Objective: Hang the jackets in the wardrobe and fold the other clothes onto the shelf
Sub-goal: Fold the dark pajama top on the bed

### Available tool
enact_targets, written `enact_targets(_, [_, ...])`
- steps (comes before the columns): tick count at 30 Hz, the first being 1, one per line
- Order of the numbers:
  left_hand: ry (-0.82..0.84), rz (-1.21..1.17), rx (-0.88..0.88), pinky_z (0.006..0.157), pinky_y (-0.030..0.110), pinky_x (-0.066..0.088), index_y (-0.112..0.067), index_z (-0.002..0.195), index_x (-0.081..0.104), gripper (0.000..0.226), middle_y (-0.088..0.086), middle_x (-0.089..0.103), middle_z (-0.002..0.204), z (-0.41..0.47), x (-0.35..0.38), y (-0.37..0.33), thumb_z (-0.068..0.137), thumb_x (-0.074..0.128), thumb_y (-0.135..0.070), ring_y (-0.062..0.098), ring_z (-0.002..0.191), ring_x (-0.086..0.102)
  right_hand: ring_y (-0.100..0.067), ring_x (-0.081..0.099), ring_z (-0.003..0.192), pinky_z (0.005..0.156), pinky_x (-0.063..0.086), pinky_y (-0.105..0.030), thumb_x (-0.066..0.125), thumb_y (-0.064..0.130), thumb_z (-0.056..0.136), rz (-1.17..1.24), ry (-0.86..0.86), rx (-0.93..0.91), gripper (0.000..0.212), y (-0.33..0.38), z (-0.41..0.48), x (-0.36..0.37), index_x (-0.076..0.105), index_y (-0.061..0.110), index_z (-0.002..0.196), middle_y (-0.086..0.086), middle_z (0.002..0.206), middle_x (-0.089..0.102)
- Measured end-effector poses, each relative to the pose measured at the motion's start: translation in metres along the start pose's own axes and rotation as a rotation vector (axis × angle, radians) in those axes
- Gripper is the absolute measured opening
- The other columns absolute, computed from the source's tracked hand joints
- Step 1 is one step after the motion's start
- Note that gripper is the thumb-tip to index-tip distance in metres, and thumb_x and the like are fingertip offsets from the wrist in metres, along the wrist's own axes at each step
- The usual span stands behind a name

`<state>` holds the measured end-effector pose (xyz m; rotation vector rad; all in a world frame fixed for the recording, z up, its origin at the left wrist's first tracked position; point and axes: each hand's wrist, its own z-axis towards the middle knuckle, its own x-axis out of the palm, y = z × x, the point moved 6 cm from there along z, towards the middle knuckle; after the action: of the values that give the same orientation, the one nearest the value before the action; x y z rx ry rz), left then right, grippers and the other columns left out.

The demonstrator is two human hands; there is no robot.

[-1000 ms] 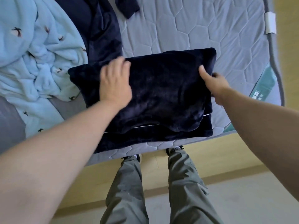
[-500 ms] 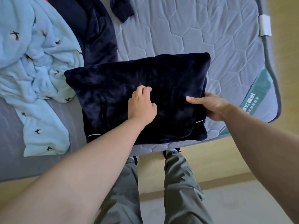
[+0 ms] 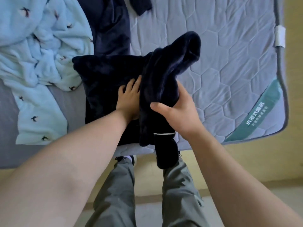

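Folded plush fleece garment (image 3: 106,76) was dark navy, near black, with one thin white piping stripe (image 3: 164,133). Fluffy fleece blanket (image 3: 41,46): pale blue, scattered small dark bird motifs. Quilted mattress cover (image 3: 229,54): grey-lilac, hexagon stitching. Its corner band (image 3: 255,115) was teal with white lettering. Person's trousers (image 3: 180,194): grey-green.

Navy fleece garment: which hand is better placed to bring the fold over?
Probably the right. The right hand grips the raised half of the navy fleece garment, while the left hand lies flat on the half resting on the mattress, pinning it.
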<state>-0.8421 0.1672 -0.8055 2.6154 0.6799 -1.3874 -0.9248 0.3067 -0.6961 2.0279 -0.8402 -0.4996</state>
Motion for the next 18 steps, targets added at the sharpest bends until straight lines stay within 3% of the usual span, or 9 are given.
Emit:
enact_targets(3, [-0.010,-0.801,-0.203,0.101,0.050,0.047,-0.017,0.124,0.061,0.051,0.010,0.063,0.127,-0.010,-0.031,0.039,0.085,0.043,-0.045,0.034,0.118,0.059,0.002,0.064,0.106,0.091,0.054,-0.026,0.075,0.016,0.074,-0.064,-0.058,-0.053,0.062,0.016,0.000,0.045,0.055,0.031,0.131,0.022,0.110,0.069])
enact_targets(5, [-0.071,-1.260,-0.350,0.096,0.050,0.053,-0.010,0.114,0.070,0.031,0.014,0.073,0.109,-0.029,-0.043,0.064,0.090,0.053,-0.020,0.033,0.103,0.068,0.006,0.062,0.105,0.089,0.052,-0.019,0.073,0.017,0.074,-0.104,-0.056,-0.079,0.069,0.028,-0.002,0.072,0.051,0.033,0.138,0.027,0.110,0.067])
enact_targets(7, [-0.066,-1.674,-0.438,0.101,0.048,0.049,-0.011,0.119,0.071,0.030,0.015,0.073,0.114,-0.051,-0.043,0.087,0.094,0.058,-0.020,0.033,0.108,0.068,0.005,0.061,0.106,0.089,0.054,-0.022,0.071,0.023,0.074,-0.172,-0.038,-0.087,0.077,0.038,-0.003,0.100,0.042,0.039,0.144,0.027,0.111,0.066])
enact_targets(9, [0.024,-2.015,-0.443,0.114,0.048,0.036,-0.010,0.133,0.063,0.054,0.020,0.060,0.136,-0.073,-0.043,0.102,0.099,0.047,-0.050,0.037,0.131,0.053,-0.001,0.064,0.103,0.087,0.055,-0.028,0.067,0.030,0.072,-0.276,-0.018,-0.086,0.084,0.043,-0.003,0.129,0.033,0.042,0.148,0.021,0.111,0.068])
enact_targets(12, [0.012,-2.179,-0.363,0.113,0.045,0.041,-0.011,0.138,0.059,0.081,0.019,0.054,0.144,-0.096,-0.048,0.127,0.091,0.036,-0.074,0.033,0.136,0.049,-0.012,0.067,0.097,0.082,0.056,-0.031,0.063,0.033,0.072,-0.399,-0.025,-0.102,0.090,0.043,0.001,0.172,0.022,0.038,0.153,0.012,0.108,0.071])
enact_targets(15, [-0.007,-2.159,-0.341,0.096,0.034,0.054,-0.020,0.134,0.063,0.076,0.007,0.061,0.139,-0.105,-0.041,0.150,0.089,0.038,-0.076,0.022,0.129,0.058,-0.014,0.069,0.090,0.080,0.056,-0.030,0.065,0.033,0.080,-0.432,0.134,-0.056,0.095,0.027,0.009,0.210,0.010,0.033,0.157,0.009,0.099,0.072])
enact_targets(17, [0.015,-2.093,-0.363,0.100,0.037,0.051,-0.025,0.134,0.062,0.071,0.004,0.063,0.137,-0.106,-0.034,0.162,0.089,0.041,-0.076,0.021,0.127,0.059,-0.005,0.068,0.080,0.079,0.054,-0.022,0.065,0.038,0.086,-0.335,0.292,0.030,0.092,0.013,0.018,0.220,0.009,0.036,0.158,0.013,0.084,0.071])
enact_targets(18, [0.025,-2.047,-0.354,0.105,0.042,0.048,-0.024,0.137,0.060,0.070,0.005,0.063,0.137,-0.104,-0.030,0.166,0.090,0.044,-0.074,0.023,0.127,0.060,-0.005,0.068,0.078,0.081,0.053,-0.022,0.063,0.039,0.088,-0.270,0.287,0.042,0.085,0.010,0.023,0.215,0.014,0.036,0.158,0.010,0.082,0.071])
